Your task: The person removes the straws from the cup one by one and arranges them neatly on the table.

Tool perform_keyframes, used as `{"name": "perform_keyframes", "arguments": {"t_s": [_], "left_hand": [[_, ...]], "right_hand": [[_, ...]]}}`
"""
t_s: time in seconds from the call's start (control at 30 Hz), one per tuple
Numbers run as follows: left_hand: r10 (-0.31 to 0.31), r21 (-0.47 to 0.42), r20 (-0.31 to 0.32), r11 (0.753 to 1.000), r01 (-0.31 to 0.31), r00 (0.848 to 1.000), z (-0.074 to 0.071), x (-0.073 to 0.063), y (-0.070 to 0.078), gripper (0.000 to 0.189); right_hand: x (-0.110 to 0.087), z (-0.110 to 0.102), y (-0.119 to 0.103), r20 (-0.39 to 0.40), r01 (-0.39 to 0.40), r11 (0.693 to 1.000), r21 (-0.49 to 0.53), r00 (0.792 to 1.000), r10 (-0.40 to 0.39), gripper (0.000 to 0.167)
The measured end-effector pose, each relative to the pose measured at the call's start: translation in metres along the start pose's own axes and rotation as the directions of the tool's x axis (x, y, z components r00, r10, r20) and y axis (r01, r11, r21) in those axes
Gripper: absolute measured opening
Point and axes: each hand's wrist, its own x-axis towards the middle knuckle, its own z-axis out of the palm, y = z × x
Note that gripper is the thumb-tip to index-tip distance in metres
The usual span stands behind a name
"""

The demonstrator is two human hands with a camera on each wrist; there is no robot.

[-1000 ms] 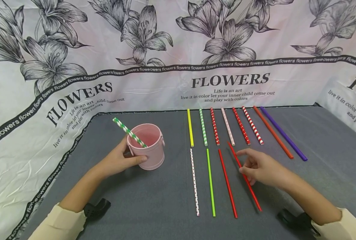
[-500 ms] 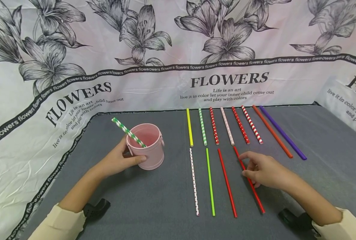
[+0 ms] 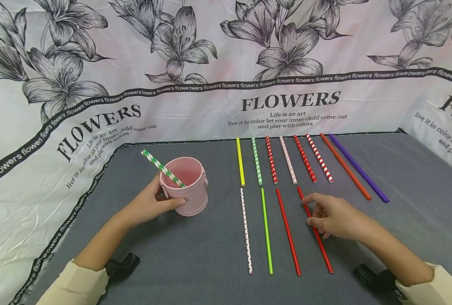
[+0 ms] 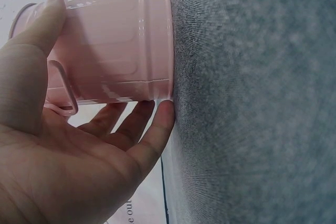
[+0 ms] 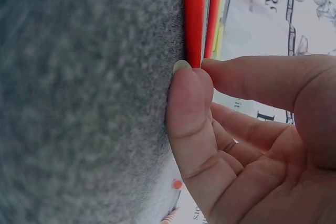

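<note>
My left hand (image 3: 149,206) holds a small pink bucket (image 3: 195,197), thumb on its near side and fingers round the back. In the left wrist view the bucket (image 4: 115,35) stands on the cloth with fingertips by its base. A green-and-white striped straw (image 3: 161,166) leans inside it, sticking out to the left. At the right, my right hand (image 3: 336,217) pinches a red straw (image 3: 325,252) that lies on the cloth. Thumb and index finger meet around this straw (image 5: 194,14) in the right wrist view. Another red straw (image 3: 288,233) lies just left of it.
A lime green straw (image 3: 267,233) and a white dotted straw (image 3: 246,233) continue the front row leftward. Behind lies a row of several straws, from a yellow straw (image 3: 240,163) to a purple straw (image 3: 359,169). Floral fabric (image 3: 195,110) rises behind the grey cloth (image 3: 195,262).
My right hand has shifted slightly right with the red straw, whose far end moved back to the right and toward me, into line with the front row. The left hand stays on the bucket.
</note>
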Motion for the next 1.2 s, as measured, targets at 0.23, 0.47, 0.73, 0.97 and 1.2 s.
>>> {"name": "perform_keyframes", "arguments": {"t_s": [0.23,0.47,0.73,0.97,1.2], "left_hand": [[-0.005,0.01,0.002,1.0,0.005,1.0,-0.0007,-0.0001,0.0002,0.084],[-0.004,0.011,0.004,1.0,0.004,1.0,-0.0013,-0.0001,0.001,0.084],[-0.012,0.001,0.007,1.0,0.012,1.0,-0.001,-0.0003,0.0012,0.084],[-0.016,0.004,0.003,1.0,0.016,1.0,-0.0017,-0.0002,0.0014,0.085],[-0.027,0.003,-0.001,1.0,0.027,1.0,-0.0005,0.0004,0.0017,0.084]], "right_hand": [[0.0002,0.0003,0.0002,0.008,0.018,1.0,0.012,1.0,-0.018,0.046],[0.0013,0.0002,0.0006,0.008,0.024,1.0,0.015,1.0,-0.024,0.045],[0.002,-0.0005,0.0019,0.011,0.007,1.0,0.026,1.0,-0.008,0.046],[0.0029,-0.0025,0.0019,-0.021,-0.007,1.0,0.006,1.0,0.007,0.053],[0.0018,-0.0041,0.002,-0.018,0.001,1.0,-0.003,1.0,-0.001,0.052]]}}
